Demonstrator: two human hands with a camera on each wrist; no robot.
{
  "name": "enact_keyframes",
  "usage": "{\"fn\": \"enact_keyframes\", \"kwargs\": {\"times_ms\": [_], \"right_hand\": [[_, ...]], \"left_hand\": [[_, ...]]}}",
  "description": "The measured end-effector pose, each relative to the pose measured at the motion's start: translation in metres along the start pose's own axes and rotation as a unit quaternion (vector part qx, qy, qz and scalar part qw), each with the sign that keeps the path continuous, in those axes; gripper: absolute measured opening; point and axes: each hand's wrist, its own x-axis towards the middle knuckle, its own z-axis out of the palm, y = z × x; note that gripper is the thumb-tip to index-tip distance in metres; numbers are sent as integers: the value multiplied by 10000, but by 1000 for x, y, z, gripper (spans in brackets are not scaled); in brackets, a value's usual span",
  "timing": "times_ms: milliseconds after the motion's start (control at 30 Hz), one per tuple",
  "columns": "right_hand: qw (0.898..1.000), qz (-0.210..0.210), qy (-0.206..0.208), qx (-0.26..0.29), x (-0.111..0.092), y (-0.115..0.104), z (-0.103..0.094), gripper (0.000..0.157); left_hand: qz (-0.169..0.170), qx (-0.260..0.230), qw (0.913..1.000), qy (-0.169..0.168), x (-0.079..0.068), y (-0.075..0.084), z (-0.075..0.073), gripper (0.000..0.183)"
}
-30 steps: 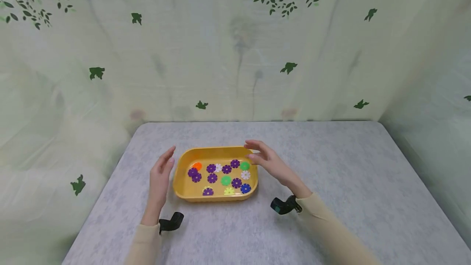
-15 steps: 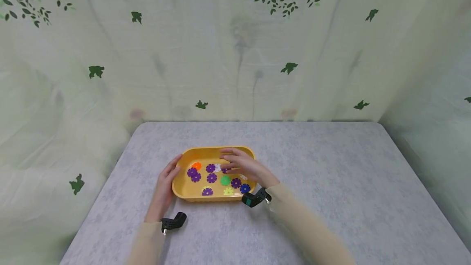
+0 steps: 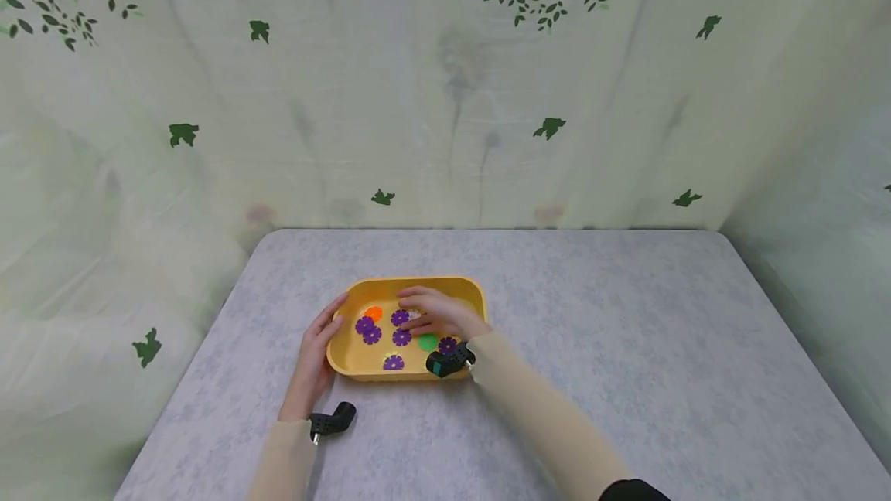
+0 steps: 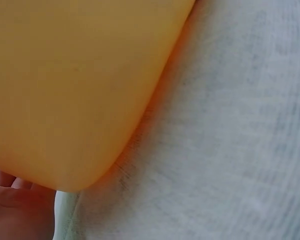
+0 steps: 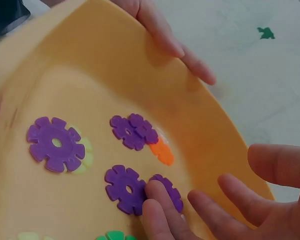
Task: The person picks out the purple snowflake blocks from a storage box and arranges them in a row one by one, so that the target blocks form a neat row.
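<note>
A yellow tray (image 3: 411,375) holds several flat, notched plastic snowflake discs. My left hand (image 3: 315,358) rests against the tray's left side, its fingers extended along the outside and the thumb at the rim. Over the inside of the tray is my right hand (image 3: 445,315), fingers spread. In the right wrist view its fingertips overlap a purple disc (image 5: 116,191) and the one beside it. A purple pair (image 5: 122,132) lies partly on an orange disc (image 5: 163,152). Another purple disc (image 5: 40,145) covers most of a yellow one. The right hand hides the discs beneath it.
The tray stands on a grey mottled table (image 3: 626,331). Behind it hangs a pale curtain (image 3: 418,99) printed with leaves and birds. A black wrist camera (image 3: 334,418) is on the left wrist, another (image 3: 448,360) on the right.
My left hand has come in from the left to touch the tray's side. My right hand has moved left from the right rim to over the middle of the discs.
</note>
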Motion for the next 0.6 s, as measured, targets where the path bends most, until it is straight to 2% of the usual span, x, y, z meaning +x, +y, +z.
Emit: {"fn": "enact_keyframes", "kwargs": {"times_ms": [200,600], "right_hand": [[9995,7,79,-298,9,1,5,41],[9932,-49,239,-1136,11,1,7,30]], "left_hand": [[50,35,9999,83,0,-3,0,46],[15,156,9995,261,-1,-4,3,45]]}}
